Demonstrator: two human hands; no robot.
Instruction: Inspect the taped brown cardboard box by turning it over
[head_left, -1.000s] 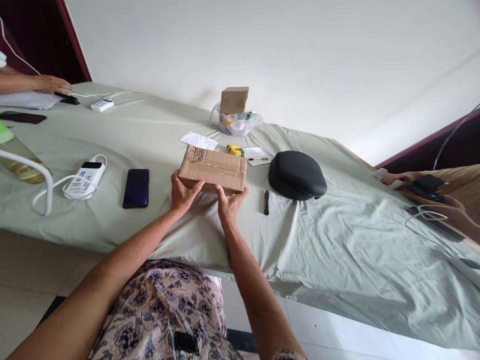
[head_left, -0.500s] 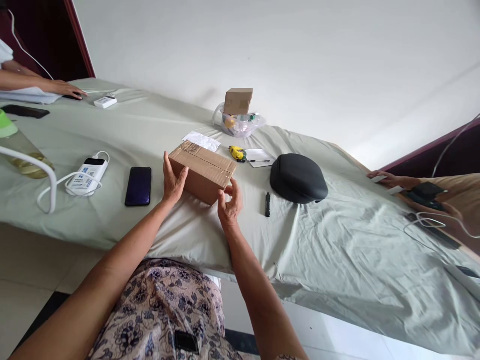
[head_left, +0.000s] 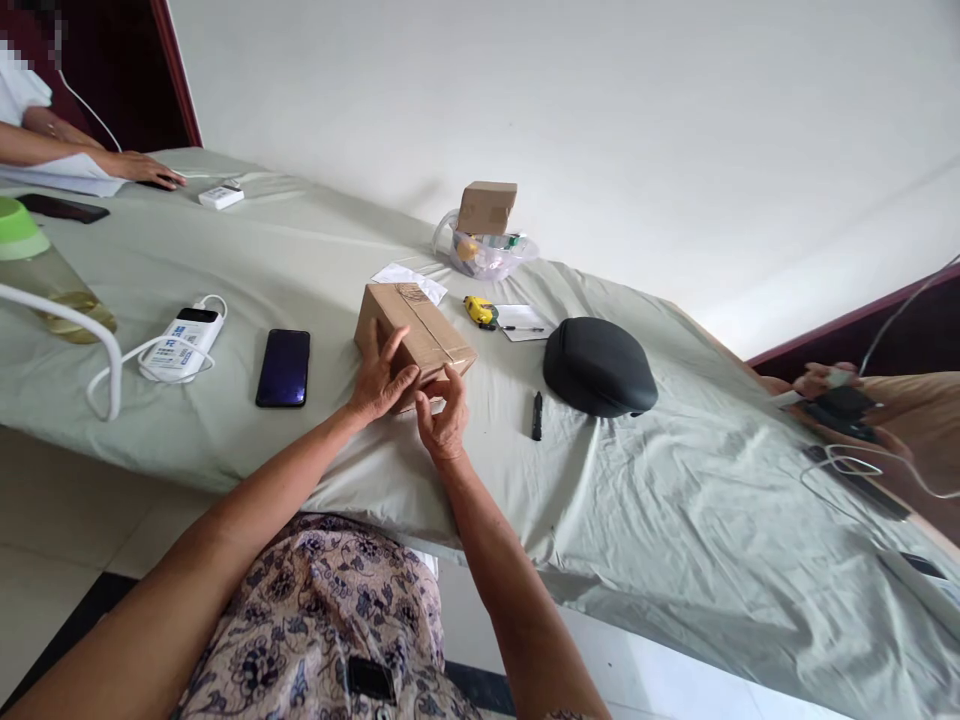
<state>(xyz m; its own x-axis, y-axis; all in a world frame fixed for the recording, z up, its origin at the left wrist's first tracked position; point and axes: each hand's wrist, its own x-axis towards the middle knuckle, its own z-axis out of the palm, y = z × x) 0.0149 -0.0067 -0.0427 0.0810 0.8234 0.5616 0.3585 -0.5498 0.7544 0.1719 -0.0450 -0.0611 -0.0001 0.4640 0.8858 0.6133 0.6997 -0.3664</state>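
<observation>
A closed cardboard box [head_left: 431,325] with clear tape along its top rests on the cloth, one end turned toward me. My left hand [head_left: 381,385] grips its left side and near corner, fingers spread along the side and thumb near the front end. At that front end my right hand [head_left: 444,415] has bent fingers, with the index fingertip on the top edge and the thumb close to the end face. What exactly the right fingertips pinch is partly hidden. White paper [head_left: 409,280] lies behind the box.
A phone [head_left: 283,368], a power bank [head_left: 180,345] with cable and a bottle [head_left: 52,290] are left. Right lie a yellow tape measure [head_left: 480,312], a notepad [head_left: 523,318] with pen, a marker [head_left: 537,416] and a black case [head_left: 600,367]. Behind stands a basket [head_left: 491,260]. Other people's hands are at both sides.
The box has been turned so its short end faces me. My left hand has slid right and forward along it; my right hand has moved left to the near end.
</observation>
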